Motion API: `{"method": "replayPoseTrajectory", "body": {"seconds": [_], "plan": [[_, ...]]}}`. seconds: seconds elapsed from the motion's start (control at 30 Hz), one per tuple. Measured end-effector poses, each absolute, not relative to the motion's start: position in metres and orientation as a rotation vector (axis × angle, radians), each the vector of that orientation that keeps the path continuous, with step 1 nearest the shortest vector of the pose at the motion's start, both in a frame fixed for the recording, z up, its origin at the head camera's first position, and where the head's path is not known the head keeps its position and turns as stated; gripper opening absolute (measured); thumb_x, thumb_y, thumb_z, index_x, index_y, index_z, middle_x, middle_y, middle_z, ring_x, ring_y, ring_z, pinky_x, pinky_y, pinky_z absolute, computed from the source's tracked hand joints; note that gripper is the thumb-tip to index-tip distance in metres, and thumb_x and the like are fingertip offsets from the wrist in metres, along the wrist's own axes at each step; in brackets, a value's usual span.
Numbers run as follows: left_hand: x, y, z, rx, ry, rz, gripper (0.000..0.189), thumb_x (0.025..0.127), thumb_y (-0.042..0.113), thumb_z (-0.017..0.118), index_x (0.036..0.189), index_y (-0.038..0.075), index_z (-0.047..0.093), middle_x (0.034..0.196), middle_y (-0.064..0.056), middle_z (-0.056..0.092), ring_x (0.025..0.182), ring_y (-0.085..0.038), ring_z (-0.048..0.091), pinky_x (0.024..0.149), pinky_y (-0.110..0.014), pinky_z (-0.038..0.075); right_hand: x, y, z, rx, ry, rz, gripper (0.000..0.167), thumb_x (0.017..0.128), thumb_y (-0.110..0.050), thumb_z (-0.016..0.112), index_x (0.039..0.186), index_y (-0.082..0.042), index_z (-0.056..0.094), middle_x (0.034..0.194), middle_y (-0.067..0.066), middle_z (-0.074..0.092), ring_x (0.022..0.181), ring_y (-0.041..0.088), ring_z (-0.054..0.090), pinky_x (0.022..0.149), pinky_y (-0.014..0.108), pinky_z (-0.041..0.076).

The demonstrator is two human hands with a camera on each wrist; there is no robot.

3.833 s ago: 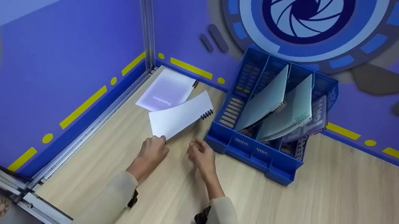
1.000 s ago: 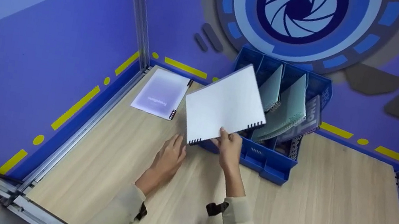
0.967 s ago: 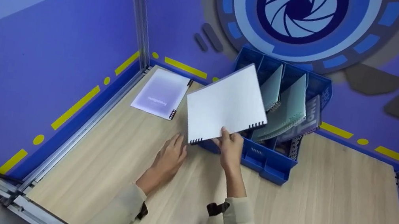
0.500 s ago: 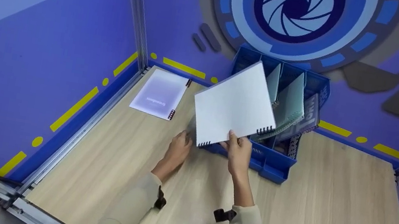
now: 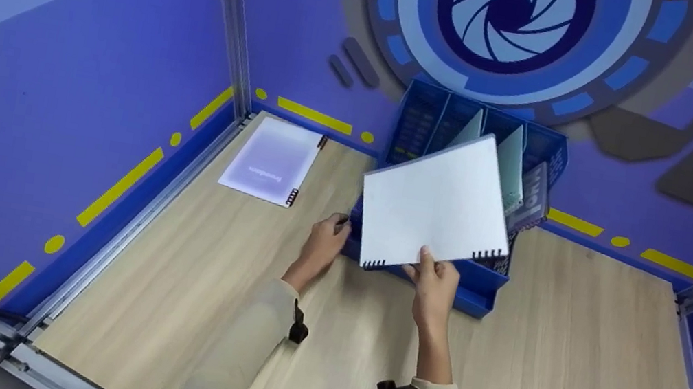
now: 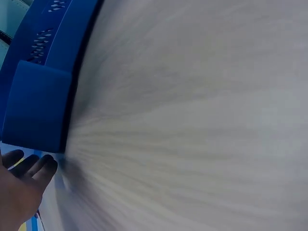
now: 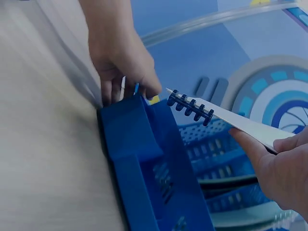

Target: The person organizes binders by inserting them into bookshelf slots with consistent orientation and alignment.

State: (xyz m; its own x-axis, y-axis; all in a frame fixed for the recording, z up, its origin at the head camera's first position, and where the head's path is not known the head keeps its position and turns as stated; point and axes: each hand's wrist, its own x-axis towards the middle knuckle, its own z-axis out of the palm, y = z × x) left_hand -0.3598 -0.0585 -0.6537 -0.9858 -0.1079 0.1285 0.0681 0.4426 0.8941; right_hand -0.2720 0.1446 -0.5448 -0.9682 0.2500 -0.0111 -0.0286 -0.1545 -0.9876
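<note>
My right hand (image 5: 436, 289) pinches a white spiral notebook (image 5: 436, 202) by its near, bound edge, thumb on top. The notebook is tilted above the front of a blue desk file organizer (image 5: 476, 298) and hides much of it. At the organizer's left front corner is my left hand (image 5: 325, 243). In the left wrist view, the fingers (image 6: 41, 171) of that hand lie against the organizer's end, slightly bent. The right wrist view shows the left hand (image 7: 122, 62) at the corner and the notebook's black coil (image 7: 190, 108) close by.
A purple-white spiral notebook (image 5: 271, 162) lies flat on the wooden table (image 5: 573, 342) at left. Pale green notebooks (image 5: 510, 165) and a dark clear-covered one (image 5: 530, 199) stand in the organizer's slots. Printed panels (image 5: 99, 44) wall the table at back and sides.
Earlier my left hand held the white notebook; now my right hand does. Over the last second the notebook has moved right and nearer, and my left hand has moved to the organizer's corner.
</note>
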Motion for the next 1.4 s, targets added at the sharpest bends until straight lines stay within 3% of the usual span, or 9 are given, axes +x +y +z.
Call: {"method": "replayPoseTrajectory", "body": {"seconds": [0.13, 0.23, 0.47, 0.63, 0.83, 1.0, 1.1, 1.33, 1.4], "plan": [[-0.364, -0.06, -0.65, 0.025, -2.532, -1.562, 0.036, 0.102, 0.024, 0.056, 0.131, 0.006, 0.066, 0.125, -0.013, 0.07, 0.115, -0.023, 0.068, 0.097, -0.039, 0.053, -0.27, 0.152, -0.547, -0.272, -1.923, 2.213, 0.046, 0.105, -0.005, 0.051, 0.069, -0.01, 0.024, 0.075, 0.003, 0.03, 0.059, 0.005, 0.051, 0.079, 0.028, 0.058], [-0.367, -0.061, -0.648, 0.042, -2.542, -1.524, 0.032, 0.102, 0.023, 0.058, 0.127, 0.008, 0.07, 0.121, -0.01, 0.072, 0.11, -0.02, 0.07, 0.093, -0.038, 0.055, -0.269, 0.157, -0.545, -0.29, -1.934, 2.183, 0.046, 0.105, -0.006, 0.052, 0.069, -0.01, 0.023, 0.074, 0.002, 0.028, 0.06, 0.007, 0.054, 0.079, 0.027, 0.058], [-0.375, -0.068, -0.641, -0.022, -2.581, -1.442, 0.016, 0.097, 0.016, 0.064, 0.098, 0.008, 0.078, 0.092, 0.0, 0.072, 0.081, -0.011, 0.063, 0.075, -0.028, 0.051, -0.269, 0.164, -0.54, -0.337, -1.977, 2.128, 0.041, 0.106, -0.01, 0.052, 0.071, -0.007, 0.031, 0.086, 0.014, 0.049, 0.089, 0.021, 0.074, 0.077, 0.023, 0.057], [-0.381, -0.073, -0.633, -0.105, -2.664, -1.435, 0.028, 0.095, 0.011, 0.064, 0.068, 0.012, 0.057, 0.065, 0.006, 0.046, 0.061, -0.011, 0.041, 0.059, -0.026, 0.033, -0.27, 0.166, -0.543, -0.363, -1.987, 2.119, 0.037, 0.105, -0.011, 0.053, 0.073, -0.004, 0.036, 0.091, 0.019, 0.055, 0.088, 0.021, 0.075, 0.073, 0.022, 0.057], [-0.385, -0.076, -0.624, -0.138, -2.748, -1.437, 0.042, 0.091, 0.006, 0.065, 0.059, 0.015, 0.04, 0.058, 0.007, 0.035, 0.054, -0.009, 0.031, 0.053, -0.025, 0.023, -0.274, 0.168, -0.544, -0.376, -1.987, 2.12, 0.037, 0.105, -0.01, 0.053, 0.073, -0.004, 0.035, 0.091, 0.018, 0.055, 0.081, 0.014, 0.073, 0.075, 0.022, 0.057], [-0.385, -0.074, -0.617, -0.063, -2.775, -1.601, 0.027, 0.094, 0.004, 0.064, 0.067, 0.004, 0.058, 0.062, 0.005, 0.045, 0.051, -0.007, 0.053, 0.049, -0.021, 0.046, -0.275, 0.17, -0.54, -0.352, -1.981, 2.115, 0.04, 0.105, -0.011, 0.053, 0.072, -0.006, 0.031, 0.075, 0.008, 0.045, 0.056, 0.006, 0.055, 0.064, 0.02, 0.055], [-0.385, -0.072, -0.615, 0.002, -2.792, -1.668, 0.019, 0.094, 0.004, 0.062, 0.078, -0.003, 0.067, 0.063, 0.005, 0.047, 0.052, -0.011, 0.063, 0.053, -0.028, 0.056, -0.275, 0.172, -0.539, -0.331, -2.016, 2.069, 0.042, 0.106, -0.015, 0.053, 0.072, -0.007, 0.03, 0.07, 0.005, 0.041, 0.055, 0.008, 0.058, 0.052, 0.021, 0.045], [-0.387, -0.073, -0.616, -0.069, -2.855, -1.351, 0.04, 0.091, 0.007, 0.067, 0.057, 0.015, 0.047, 0.059, 0.007, 0.042, 0.055, -0.01, 0.039, 0.052, -0.025, 0.028, -0.28, 0.173, -0.54, -0.362, -2.053, 2.01, 0.04, 0.106, -0.016, 0.052, 0.074, -0.005, 0.033, 0.086, 0.016, 0.052, 0.089, 0.028, 0.075, 0.046, 0.021, 0.035], [-0.387, -0.073, -0.616, -0.062, -2.856, -1.364, 0.043, 0.092, 0.007, 0.067, 0.057, 0.016, 0.045, 0.059, 0.007, 0.041, 0.055, -0.01, 0.038, 0.051, -0.025, 0.027, -0.284, 0.171, -0.54, -0.365, -2.046, 2.015, 0.039, 0.106, -0.015, 0.052, 0.074, -0.006, 0.031, 0.084, 0.014, 0.048, 0.077, 0.024, 0.074, 0.048, 0.022, 0.037]]}}
